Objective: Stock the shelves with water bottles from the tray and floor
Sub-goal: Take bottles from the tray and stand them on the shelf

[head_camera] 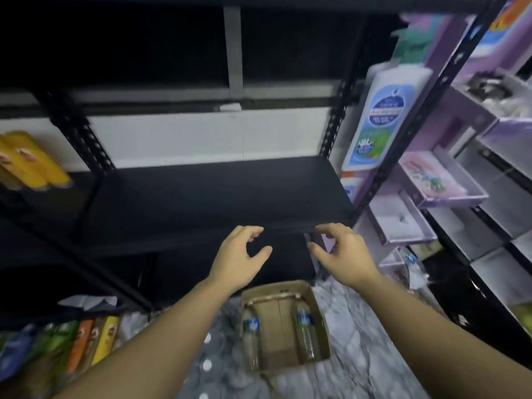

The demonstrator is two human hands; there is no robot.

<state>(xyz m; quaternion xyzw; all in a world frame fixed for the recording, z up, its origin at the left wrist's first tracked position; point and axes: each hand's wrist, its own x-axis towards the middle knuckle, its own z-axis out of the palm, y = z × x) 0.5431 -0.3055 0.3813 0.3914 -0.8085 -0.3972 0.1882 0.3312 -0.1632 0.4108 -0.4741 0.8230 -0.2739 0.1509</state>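
A brown cardboard tray lies on the marbled floor below my hands. Two clear water bottles with blue labels lie in it, one along its left side and one along its right side. A black shelf board stretches in front of me at mid height with nothing on it. My left hand and my right hand hover side by side just below the shelf's front edge, fingers loosely curled, holding nothing. More bottles in plastic wrap show on the floor at the right.
Yellow packs stand on the left shelf. Coloured packets fill the lower left rack. A large white lotion bottle and purple boxes crowd the right shelving. Black perforated uprights frame the bay.
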